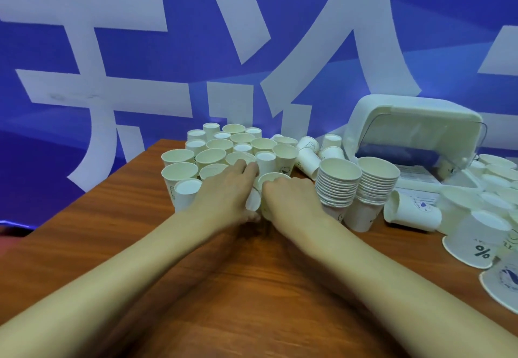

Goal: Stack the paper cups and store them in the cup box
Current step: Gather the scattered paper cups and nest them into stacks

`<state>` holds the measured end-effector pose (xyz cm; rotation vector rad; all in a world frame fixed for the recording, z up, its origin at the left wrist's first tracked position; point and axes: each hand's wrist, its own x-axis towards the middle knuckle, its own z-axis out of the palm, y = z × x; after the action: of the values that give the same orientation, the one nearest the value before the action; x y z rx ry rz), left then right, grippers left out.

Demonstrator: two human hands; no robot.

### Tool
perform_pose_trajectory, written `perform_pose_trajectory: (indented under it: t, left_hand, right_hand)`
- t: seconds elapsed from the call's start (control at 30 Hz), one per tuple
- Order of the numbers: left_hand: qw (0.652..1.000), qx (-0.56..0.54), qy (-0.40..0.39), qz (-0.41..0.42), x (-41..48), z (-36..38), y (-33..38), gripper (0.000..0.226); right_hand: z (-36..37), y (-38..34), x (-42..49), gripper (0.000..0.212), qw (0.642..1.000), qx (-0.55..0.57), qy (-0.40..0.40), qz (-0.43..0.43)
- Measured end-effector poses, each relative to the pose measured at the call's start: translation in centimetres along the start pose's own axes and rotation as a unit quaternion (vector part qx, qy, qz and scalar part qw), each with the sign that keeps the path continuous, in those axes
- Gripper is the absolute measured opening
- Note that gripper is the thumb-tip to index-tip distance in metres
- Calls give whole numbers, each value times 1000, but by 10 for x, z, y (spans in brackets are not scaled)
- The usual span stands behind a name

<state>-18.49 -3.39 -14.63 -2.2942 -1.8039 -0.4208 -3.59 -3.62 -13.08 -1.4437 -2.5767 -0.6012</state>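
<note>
Fingers [248, 167] of the left hand [224, 192] lie bent over the near edge of the loose cups [221, 147], which stand crowded on the bench [252, 287], some mouth up, some mouth down. A bit of white cup wall shows under that palm; cannot tell whether the hand grips it or only steadies it. Just right of it, the right hand [291, 196] has its fingers [277, 181] curled over the rim of one upright cup [267, 179], gripping it between the two hands. Judgement: this cup is being taken from the cluster to nest into another, both hands close so one can hold and one can feed. Next right, two stacks [339, 186] stand side by side, touching, mouths up, parked near the hands, probably so new cups drop straight in. Beyond them a tipped cup [412, 213] lies on its side. Behind stands the cup box [414, 130], lid raised, no stack visible inside; storing not yet begun. Far right, more cups [476, 231] sit mouth down, still unsorted.
</note>
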Motion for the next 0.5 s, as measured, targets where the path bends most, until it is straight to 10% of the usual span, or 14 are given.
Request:
perform_pose_trajectory:
  t: [0.5]
  left_hand:
    - [986,-79,-136,-52,1,-21,9,28]
  right_hand:
    - [1,11,-29,14,999,49,14,-13]
